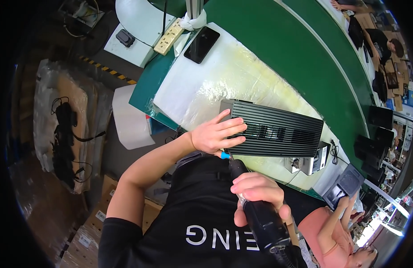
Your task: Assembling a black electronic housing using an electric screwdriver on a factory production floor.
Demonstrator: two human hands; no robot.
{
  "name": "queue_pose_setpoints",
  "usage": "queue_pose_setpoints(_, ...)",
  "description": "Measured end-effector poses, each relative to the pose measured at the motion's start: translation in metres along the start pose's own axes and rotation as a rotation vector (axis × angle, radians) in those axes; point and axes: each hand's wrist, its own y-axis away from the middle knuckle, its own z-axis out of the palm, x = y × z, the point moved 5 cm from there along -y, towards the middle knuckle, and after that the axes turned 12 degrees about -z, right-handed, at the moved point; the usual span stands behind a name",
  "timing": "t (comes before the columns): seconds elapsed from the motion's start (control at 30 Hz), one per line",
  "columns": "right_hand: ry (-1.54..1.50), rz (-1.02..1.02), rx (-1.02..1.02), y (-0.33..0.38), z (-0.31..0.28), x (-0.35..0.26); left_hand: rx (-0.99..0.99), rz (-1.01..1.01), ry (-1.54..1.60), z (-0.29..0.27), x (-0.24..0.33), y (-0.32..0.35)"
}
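Observation:
A black ribbed metal case (282, 129) with a grille opening stands at the table's front edge. My left hand (217, 134) lies on its left end, fingers stretched out and spread over the ribs. A blue cover (225, 155) sits at the thumb's tip, below the case's near left corner. My right hand (262, 192) is wrapped round a black electric screwdriver (266, 223). The driver slants up towards that corner, its tip close to the left thumb. Whether the tip touches a screw is too small to tell.
A plastic-covered white sheet (233, 67) lies under the case on the green table (278, 27). A phone (202, 44) and a power strip (169, 36) are at the far left. Small metal boxes (317, 161) stand right of the case. A co-worker (327, 232) handles a dark panel (342, 186) nearby.

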Motion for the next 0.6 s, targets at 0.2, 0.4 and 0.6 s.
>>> queue_pose_setpoints(0.2,0.031,-0.032,-0.215,-0.002,0.000,0.007,-0.044,-0.025,-0.016,0.000,0.002,0.001)
queue_pose_setpoints(0.4,0.100,-0.113,0.007,-0.015,-0.048,-0.028,-0.061,-0.084,-0.010,0.005,0.003,0.008)
queue_pose_setpoints(0.6,0.437,-0.023,0.661,0.051,-0.187,-0.089,-0.073,-0.712,0.161,0.024,0.004,0.052)
